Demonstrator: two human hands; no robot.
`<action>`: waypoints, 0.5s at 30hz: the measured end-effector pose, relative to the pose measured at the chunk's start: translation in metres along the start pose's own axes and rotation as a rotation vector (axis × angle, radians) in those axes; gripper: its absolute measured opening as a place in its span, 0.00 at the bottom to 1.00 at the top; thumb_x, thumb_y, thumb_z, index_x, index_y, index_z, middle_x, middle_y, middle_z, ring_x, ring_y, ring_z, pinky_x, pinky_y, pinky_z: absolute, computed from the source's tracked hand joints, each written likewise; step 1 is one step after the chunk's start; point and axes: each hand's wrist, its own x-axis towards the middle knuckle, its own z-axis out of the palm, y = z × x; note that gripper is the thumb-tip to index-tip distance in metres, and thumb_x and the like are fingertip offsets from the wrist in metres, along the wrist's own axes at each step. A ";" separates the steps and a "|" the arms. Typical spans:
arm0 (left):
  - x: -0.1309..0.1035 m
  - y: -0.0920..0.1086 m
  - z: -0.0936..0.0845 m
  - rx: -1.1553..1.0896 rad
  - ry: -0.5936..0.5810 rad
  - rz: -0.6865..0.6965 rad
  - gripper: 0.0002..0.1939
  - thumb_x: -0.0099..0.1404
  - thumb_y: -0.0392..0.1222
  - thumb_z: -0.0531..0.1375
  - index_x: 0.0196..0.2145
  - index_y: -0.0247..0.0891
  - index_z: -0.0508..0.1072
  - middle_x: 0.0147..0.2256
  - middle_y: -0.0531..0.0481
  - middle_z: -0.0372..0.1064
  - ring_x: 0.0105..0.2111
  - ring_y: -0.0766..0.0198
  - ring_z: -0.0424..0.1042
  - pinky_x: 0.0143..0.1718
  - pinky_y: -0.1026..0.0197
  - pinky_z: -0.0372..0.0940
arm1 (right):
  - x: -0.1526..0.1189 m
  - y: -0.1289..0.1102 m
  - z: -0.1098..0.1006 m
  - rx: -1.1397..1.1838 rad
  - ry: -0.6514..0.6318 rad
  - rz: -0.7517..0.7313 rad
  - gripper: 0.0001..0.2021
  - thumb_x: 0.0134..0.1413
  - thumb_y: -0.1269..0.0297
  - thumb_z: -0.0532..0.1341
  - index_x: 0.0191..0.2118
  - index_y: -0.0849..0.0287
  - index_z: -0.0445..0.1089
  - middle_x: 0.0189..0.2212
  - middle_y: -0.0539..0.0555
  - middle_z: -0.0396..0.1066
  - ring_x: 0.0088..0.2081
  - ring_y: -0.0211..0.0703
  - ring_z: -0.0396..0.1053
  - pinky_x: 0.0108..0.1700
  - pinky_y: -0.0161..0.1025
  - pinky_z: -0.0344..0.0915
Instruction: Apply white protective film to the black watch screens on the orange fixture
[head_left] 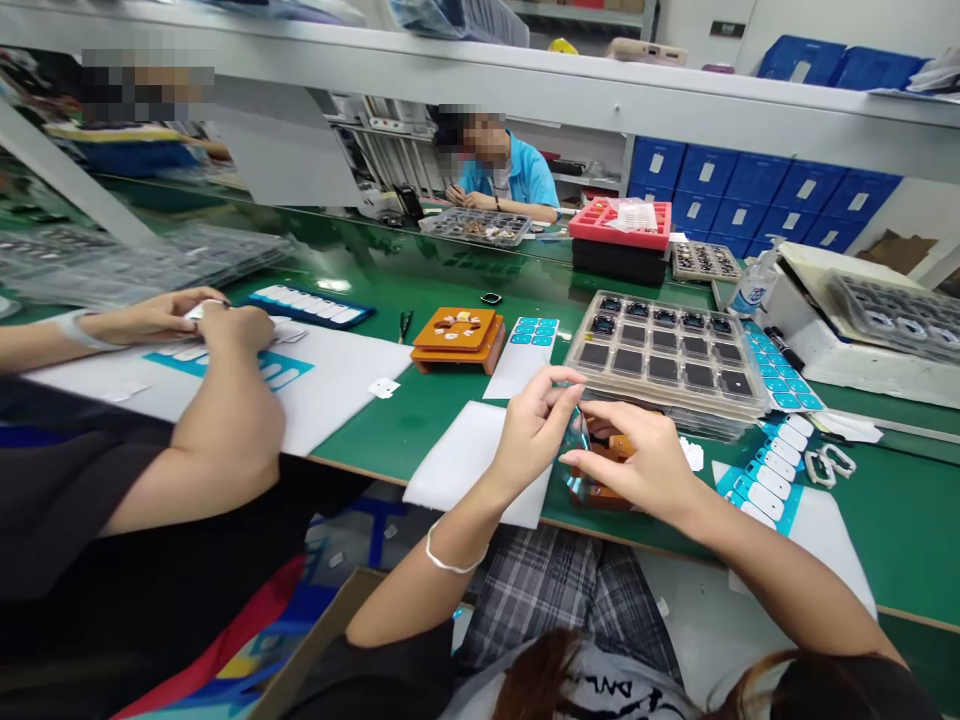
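A small clear, bluish film (576, 436) is between my two hands, above the front edge of the green bench. My left hand (534, 428) pinches its upper edge with thumb and index finger. My right hand (637, 452) curves around the other side, thumb below and fingers above, closed on the film. Under my hands sits an orange fixture (619, 448), mostly hidden by them. White foam sheet (469, 455) lies left of the fixture, and a small white sticker piece (691, 454) is on its right.
Stacked clear trays (667, 352) with dark square parts stand ahead. Another orange fixture (457, 338) and a blue sticker sheet (534, 332) are to the left. White labels on blue backing (776, 470) lie right. A co-worker's hands (217, 318) work at left; another person (517, 170) sits opposite.
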 end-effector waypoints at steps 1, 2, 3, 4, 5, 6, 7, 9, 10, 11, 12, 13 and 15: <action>0.000 0.000 0.001 0.007 -0.005 0.017 0.20 0.67 0.59 0.59 0.41 0.37 0.69 0.19 0.59 0.63 0.18 0.72 0.63 0.21 0.69 0.56 | 0.000 -0.001 0.000 0.058 0.014 0.044 0.19 0.54 0.56 0.68 0.51 0.56 0.74 0.42 0.56 0.79 0.40 0.47 0.77 0.46 0.43 0.75; 0.001 0.000 0.002 0.013 -0.008 0.032 0.20 0.67 0.58 0.59 0.41 0.37 0.69 0.19 0.59 0.64 0.19 0.71 0.64 0.21 0.69 0.57 | 0.000 -0.001 0.000 0.137 0.023 0.100 0.19 0.54 0.56 0.68 0.50 0.56 0.74 0.41 0.56 0.80 0.39 0.46 0.78 0.45 0.43 0.75; 0.001 0.000 0.003 0.016 -0.012 0.045 0.19 0.67 0.58 0.59 0.41 0.38 0.69 0.19 0.59 0.64 0.19 0.71 0.65 0.21 0.69 0.58 | 0.001 0.000 -0.001 0.234 0.028 0.166 0.18 0.53 0.57 0.69 0.49 0.56 0.75 0.40 0.56 0.80 0.39 0.46 0.78 0.44 0.42 0.76; 0.002 -0.001 0.003 0.015 -0.018 0.057 0.19 0.67 0.58 0.59 0.41 0.38 0.69 0.19 0.59 0.64 0.19 0.71 0.65 0.21 0.69 0.58 | 0.001 0.002 -0.001 0.341 0.030 0.237 0.18 0.52 0.56 0.69 0.47 0.57 0.75 0.40 0.55 0.80 0.39 0.46 0.78 0.44 0.43 0.76; 0.002 -0.002 0.003 0.012 -0.022 0.070 0.19 0.67 0.58 0.59 0.41 0.38 0.69 0.19 0.59 0.64 0.19 0.71 0.65 0.21 0.69 0.58 | 0.001 0.004 -0.001 0.447 0.033 0.305 0.17 0.51 0.56 0.69 0.46 0.57 0.76 0.39 0.56 0.80 0.40 0.46 0.78 0.44 0.43 0.76; 0.002 -0.003 0.002 0.010 -0.032 0.085 0.19 0.68 0.57 0.59 0.41 0.38 0.69 0.19 0.59 0.64 0.19 0.71 0.65 0.21 0.69 0.58 | 0.002 0.006 -0.002 0.534 0.040 0.362 0.17 0.50 0.55 0.69 0.44 0.57 0.76 0.38 0.55 0.80 0.40 0.47 0.79 0.45 0.44 0.77; 0.003 -0.005 0.001 0.013 -0.040 0.105 0.18 0.68 0.57 0.58 0.42 0.38 0.69 0.19 0.59 0.64 0.18 0.71 0.66 0.21 0.69 0.59 | 0.002 0.009 -0.003 0.590 0.056 0.405 0.17 0.49 0.54 0.70 0.43 0.58 0.76 0.37 0.55 0.80 0.40 0.47 0.79 0.44 0.45 0.77; 0.003 -0.010 -0.003 0.044 -0.055 0.162 0.17 0.69 0.55 0.58 0.42 0.38 0.70 0.19 0.59 0.64 0.18 0.71 0.66 0.21 0.69 0.60 | 0.004 0.015 -0.008 0.609 0.107 0.446 0.17 0.48 0.55 0.70 0.41 0.58 0.76 0.33 0.54 0.79 0.36 0.45 0.78 0.42 0.44 0.77; 0.002 -0.013 -0.006 0.071 -0.063 0.193 0.16 0.70 0.54 0.58 0.42 0.38 0.70 0.19 0.58 0.65 0.18 0.71 0.66 0.21 0.68 0.61 | 0.005 0.018 -0.013 0.587 0.136 0.447 0.16 0.47 0.55 0.71 0.40 0.58 0.76 0.31 0.53 0.79 0.35 0.44 0.78 0.41 0.44 0.76; 0.002 -0.016 -0.010 0.100 -0.068 0.224 0.15 0.70 0.53 0.57 0.43 0.38 0.70 0.19 0.58 0.66 0.18 0.71 0.67 0.20 0.68 0.61 | 0.006 0.020 -0.018 0.556 0.163 0.438 0.15 0.47 0.56 0.71 0.40 0.59 0.76 0.30 0.52 0.78 0.34 0.43 0.77 0.40 0.43 0.76; 0.001 -0.019 -0.016 0.131 -0.071 0.253 0.15 0.71 0.52 0.57 0.43 0.37 0.71 0.20 0.57 0.67 0.18 0.71 0.68 0.20 0.68 0.62 | 0.007 0.022 -0.024 0.523 0.186 0.422 0.15 0.47 0.57 0.71 0.40 0.58 0.76 0.30 0.52 0.78 0.33 0.42 0.77 0.39 0.42 0.76; 0.000 -0.021 -0.022 0.163 -0.065 0.281 0.14 0.71 0.51 0.57 0.44 0.38 0.71 0.21 0.56 0.69 0.18 0.70 0.69 0.20 0.68 0.62 | 0.009 0.025 -0.030 0.487 0.193 0.402 0.15 0.48 0.57 0.70 0.40 0.58 0.77 0.30 0.52 0.78 0.34 0.42 0.77 0.39 0.42 0.76; -0.002 -0.027 -0.037 0.248 -0.022 0.329 0.13 0.70 0.50 0.58 0.45 0.38 0.72 0.26 0.52 0.74 0.21 0.69 0.73 0.21 0.68 0.65 | 0.011 0.030 -0.043 0.386 0.128 0.359 0.13 0.50 0.58 0.69 0.41 0.58 0.77 0.31 0.52 0.79 0.34 0.42 0.77 0.39 0.41 0.75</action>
